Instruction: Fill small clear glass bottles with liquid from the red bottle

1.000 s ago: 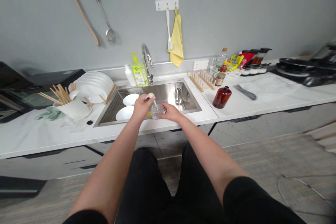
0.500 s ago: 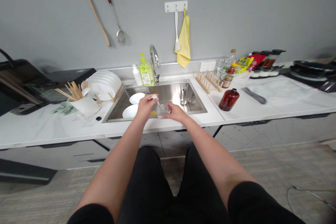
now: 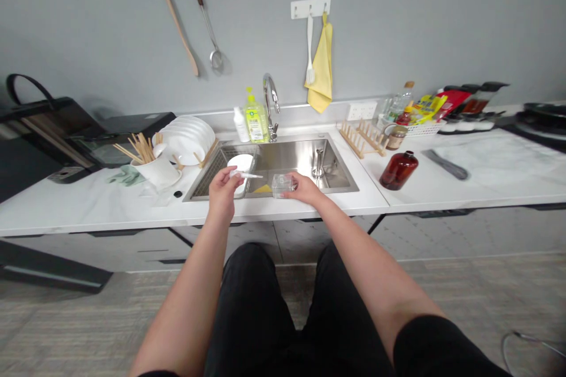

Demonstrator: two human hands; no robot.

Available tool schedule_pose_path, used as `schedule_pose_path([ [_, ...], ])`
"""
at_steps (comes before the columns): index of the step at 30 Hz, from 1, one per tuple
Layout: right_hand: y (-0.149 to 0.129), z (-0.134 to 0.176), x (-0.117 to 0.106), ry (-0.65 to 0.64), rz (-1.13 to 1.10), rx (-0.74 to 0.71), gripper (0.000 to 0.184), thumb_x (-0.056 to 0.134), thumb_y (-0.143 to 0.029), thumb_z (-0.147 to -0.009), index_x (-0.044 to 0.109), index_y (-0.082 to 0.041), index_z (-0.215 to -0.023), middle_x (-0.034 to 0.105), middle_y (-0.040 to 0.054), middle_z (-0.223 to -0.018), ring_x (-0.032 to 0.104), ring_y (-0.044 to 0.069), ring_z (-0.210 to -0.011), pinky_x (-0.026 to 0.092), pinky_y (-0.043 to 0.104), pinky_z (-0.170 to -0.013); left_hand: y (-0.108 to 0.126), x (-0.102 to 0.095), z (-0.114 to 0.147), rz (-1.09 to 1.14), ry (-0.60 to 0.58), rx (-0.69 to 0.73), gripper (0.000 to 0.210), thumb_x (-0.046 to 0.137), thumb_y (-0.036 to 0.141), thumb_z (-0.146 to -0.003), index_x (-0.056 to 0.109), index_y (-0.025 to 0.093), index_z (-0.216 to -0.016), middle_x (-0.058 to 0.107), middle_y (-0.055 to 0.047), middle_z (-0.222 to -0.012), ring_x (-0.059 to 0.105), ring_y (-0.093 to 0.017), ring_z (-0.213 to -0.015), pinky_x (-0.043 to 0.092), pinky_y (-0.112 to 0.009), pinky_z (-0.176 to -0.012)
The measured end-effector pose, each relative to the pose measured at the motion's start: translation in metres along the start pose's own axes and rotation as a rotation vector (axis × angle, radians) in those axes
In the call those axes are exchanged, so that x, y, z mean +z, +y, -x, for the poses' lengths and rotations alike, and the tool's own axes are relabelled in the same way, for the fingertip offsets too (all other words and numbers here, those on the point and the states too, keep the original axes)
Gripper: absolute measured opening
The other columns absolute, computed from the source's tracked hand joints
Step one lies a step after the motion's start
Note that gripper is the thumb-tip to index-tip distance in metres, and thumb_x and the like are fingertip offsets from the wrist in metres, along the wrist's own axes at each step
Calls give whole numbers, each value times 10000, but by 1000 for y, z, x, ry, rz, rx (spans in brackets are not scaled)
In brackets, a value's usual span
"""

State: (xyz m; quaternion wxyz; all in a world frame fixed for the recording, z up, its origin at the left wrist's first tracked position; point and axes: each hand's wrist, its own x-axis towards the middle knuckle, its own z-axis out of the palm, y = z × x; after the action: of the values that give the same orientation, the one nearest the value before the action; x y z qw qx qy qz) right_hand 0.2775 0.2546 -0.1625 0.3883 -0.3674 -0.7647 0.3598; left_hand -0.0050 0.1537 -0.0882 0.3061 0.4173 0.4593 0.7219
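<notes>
Well to the left of the left hand, a white tapered holder (image 3: 155, 175) stood packed with pale wooden chopsticks (image 3: 142, 150). The left hand (image 3: 222, 189) was pinched on the thicker end of a slim white stick (image 3: 253, 176), with a round white bowl (image 3: 241, 161) in the brushed-steel sink (image 3: 287, 153) beyond its fingers. The stick's long axis lay nearly level, pointing from the left hand toward the right hand (image 3: 305, 189), its tip just short of a clear, boxy container (image 3: 281, 184); glass or plastic, I could not tell. That container hung to the right of the left hand, clamped in the nearer right hand's fingers. Half a second earlier, the stick had slanted down at the container; now the left hand had drawn off leftward, leaving a gap. To the right of the right hand, a glossy amber-brown bottle (image 3: 399, 171) sat untouched on the white marble-patterned counter (image 3: 433, 194).
</notes>
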Motion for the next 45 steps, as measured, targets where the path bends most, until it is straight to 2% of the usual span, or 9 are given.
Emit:
schedule_pose_path([
  [9, 0, 0, -1, -19, -22, 3, 684, 1036, -506, -717, 749, -230, -1272, 849, 59, -1189, 795, 278, -1057, 610, 400, -966, -13, -44, 25, -39, 108, -66, 435, 982, 518, -727, 774, 215, -960, 786, -38, -883, 752, -179, -795, 554, -283, -717],
  [14, 0, 0, -1, 5, 6, -1, 677, 1040, -466, -706, 759, -229, -1274, 847, 52, -1165, 781, 265, -1005, 600, 392, -938, -15, -37, 21, -28, 74, -74, 469, 980, 528, -709, 740, 215, -963, 781, -34, -861, 741, -179, -777, 546, -292, -718],
  [18, 2, 0, 0, 22, 23, 8, 693, 1046, -427, -703, 758, -224, -1300, 845, 52, -1155, 781, 261, -993, 597, 383, -929, -19, -24, 12, -9, 19, -81, 513, 1004, 456, -634, 694, 219, -967, 794, -45, -894, 797, -219, -880, 586, -329, -801],
  [21, 3, 0, 0, 22, 30, 10, 690, 1049, -441, -703, 758, -233, -1293, 841, 40, -1138, 779, 259, -985, 602, 380, -921, -20, -28, 8, -18, 28, -89, 520, 987, 460, -647, 696, 212, -999, 790, -47, -930, 826, -247, -955, 600, -340, -838],
  [25, 5, 0, 0, 27, 43, 1, 655, 1046, -443, -708, 767, -239, -1265, 838, 41, -1125, 767, 258, -961, 606, 385, -908, -14, -68, 14, -82, 137, -105, 522, 971, 462, -655, 721, 186, -1020, 769, -36, -913, 810, -235, -909, 604, -335, -830],
  [30, 7, -2, -2, -13, 6, -30, 656, 1038, -483, -718, 756, -241, -1258, 839, 52, -1155, 777, 277, -995, 605, 394, -908, -4, -159, 27, -249, 366, -82, 457, 955, 417, -667, 726, 184, -988, 735, -10, -897, 779, -220, -879, 632, -364, -876],
  [35, 5, -3, -3, -17, 8, -32, 645, 1035, -498, -710, 745, -236, -1224, 838, 56, -1140, 777, 277, -984, 598, 402, -912, 9, -237, 25, -814, 522, -198, 484, 881, 549, -731, 820, 197, -1058, 785, -48, -918, 748, -292, -871, 628, -479, -940],
  [39, 2, -2, -3, -16, 12, -25, 659, 1028, -507, -710, 745, -222, -1232, 836, 70, -1143, 770, 275, -970, 593, 404, -898, 16, -262, 8, -1152, 374, -258, 452, 813, 586, -793, 854, 214, -1046, 824, -97, -954, 769, -396, -1011, 600, -528, -997],
  [45, 0, -1, -3, -24, -30, -16, 658, 1027, -525, -714, 743, -221, -1222, 838, 68, -1131, 768, 261, -950, 609, 400, -890, 13, -264, -15, -1325, 224, -301, 478, 726, 597, -902, 874, 216, -1150, 855, -117, -1054, 778, -409, -1106, 586, -478, -987],
])
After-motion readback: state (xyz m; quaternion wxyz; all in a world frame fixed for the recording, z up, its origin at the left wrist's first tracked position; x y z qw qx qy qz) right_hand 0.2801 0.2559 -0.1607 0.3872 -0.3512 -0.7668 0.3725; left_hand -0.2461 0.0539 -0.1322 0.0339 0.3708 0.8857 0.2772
